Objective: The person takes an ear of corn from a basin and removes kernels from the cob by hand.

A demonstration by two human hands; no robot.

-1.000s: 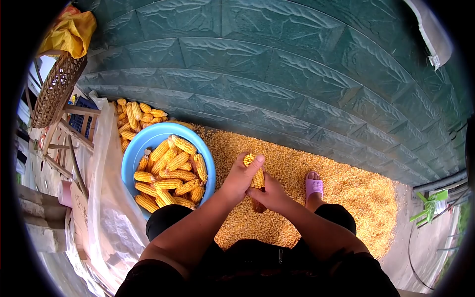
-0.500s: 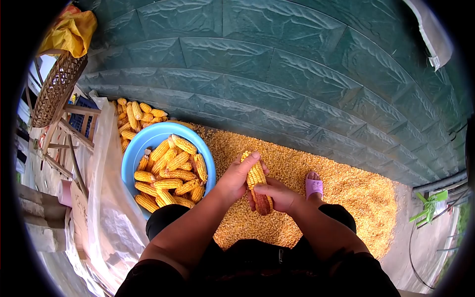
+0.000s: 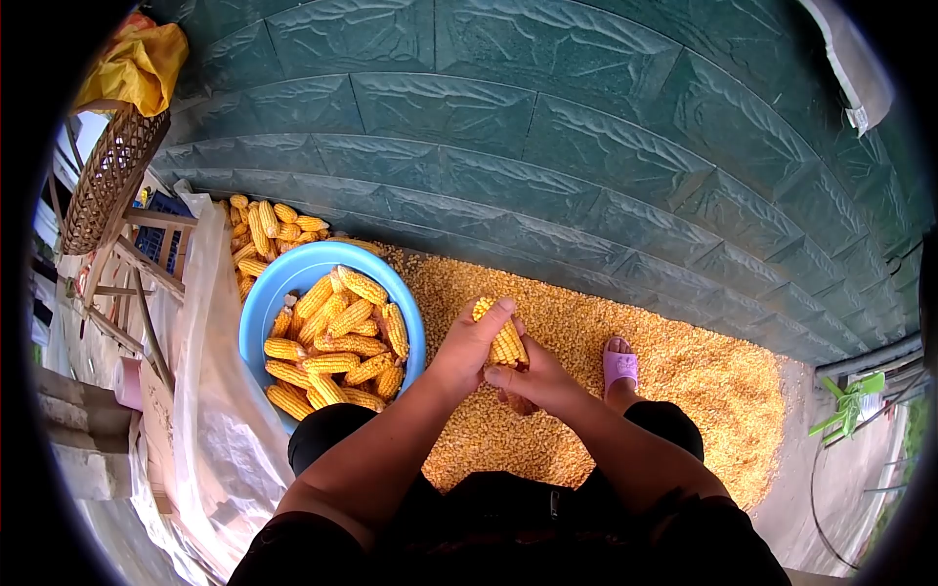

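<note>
Above a layer of loose corn kernels [image 3: 508, 457], an ear of corn [image 3: 507, 346] is held between both hands. My left hand [image 3: 467, 344] is closed around its left side, with the thumb across the upper end. My right hand [image 3: 540, 377] is wrapped over the lower part, thumb pointing left, and hides most of that end. Yellow kernels show on the upper part of the ear. To the left of my hands stands a blue basin [image 3: 418, 327] holding several ears of corn [image 3: 337, 363].
More ears of corn [image 3: 262, 227] lie behind the basin by the green wall [image 3: 547, 146]. Plastic sheeting [image 3: 210, 391] hangs at the left, near a wooden frame and a woven basket [image 3: 112, 181]. A foot in a pink slipper [image 3: 619, 367] rests on the kernels.
My right hand has turned and closed further over the ear's lower end, covering the bare reddish part that showed before. The left hand keeps its place.
</note>
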